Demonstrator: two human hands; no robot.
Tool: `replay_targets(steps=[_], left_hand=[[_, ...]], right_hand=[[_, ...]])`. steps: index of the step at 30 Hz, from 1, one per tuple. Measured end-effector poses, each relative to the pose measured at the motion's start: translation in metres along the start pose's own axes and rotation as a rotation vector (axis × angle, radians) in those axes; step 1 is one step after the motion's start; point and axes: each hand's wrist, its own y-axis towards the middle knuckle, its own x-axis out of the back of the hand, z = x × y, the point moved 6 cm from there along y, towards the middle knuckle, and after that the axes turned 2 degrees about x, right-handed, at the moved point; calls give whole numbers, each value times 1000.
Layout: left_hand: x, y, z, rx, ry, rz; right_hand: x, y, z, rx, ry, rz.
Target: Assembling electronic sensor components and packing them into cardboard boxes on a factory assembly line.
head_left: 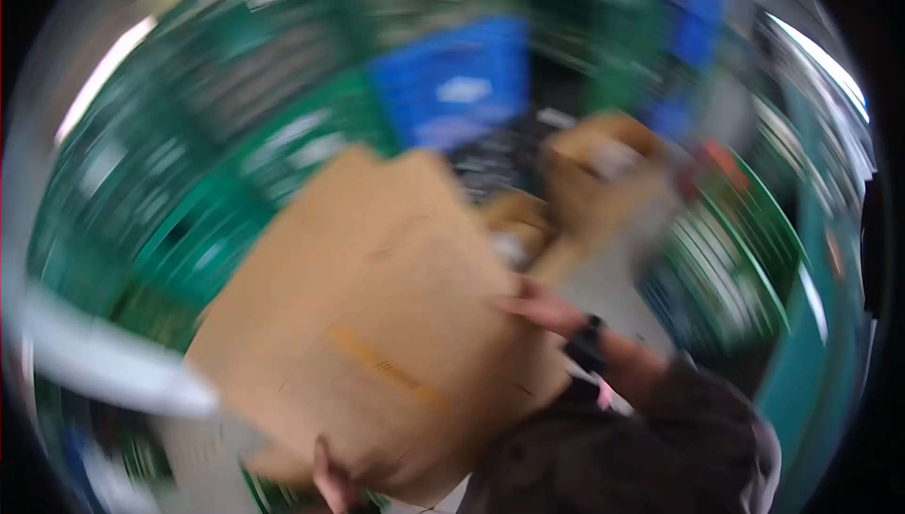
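A large brown cardboard box (368, 297), seemingly folded flat, fills the middle of the view, tilted, with an orange-yellow strip across its face. My left hand (332, 481) grips its near edge at the bottom of the picture; the thumb lies on the face and the other fingers are mostly hidden. On the right edge is my right hand (542, 306), its fingers closed over the cardboard and a dark band at the wrist. Motion blur smears the printing and fine detail.
Stacked green crates (207, 240) line the left and back, with a blue crate (457, 80) among them. Beyond my right hand stand open brown cardboard boxes (603, 151) with pale contents. A green crate (726, 269) is at the right. A long white shape (104, 354) juts in from the left.
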Motion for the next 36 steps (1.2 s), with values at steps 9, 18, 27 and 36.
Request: replay_targets(steps=[9, 18, 27, 36], left_hand=[[-232, 3, 62, 120, 632, 203], [-380, 93, 237, 374, 1163, 431], [-666, 103, 405, 212, 1070, 1122], [-1002, 62, 658, 510, 844, 1599]], right_hand=[[178, -91, -58, 32, 291, -152], [403, -115, -77, 62, 116, -421], [593, -156, -137, 63, 267, -848], [747, -191, -168, 151, 656, -1226]])
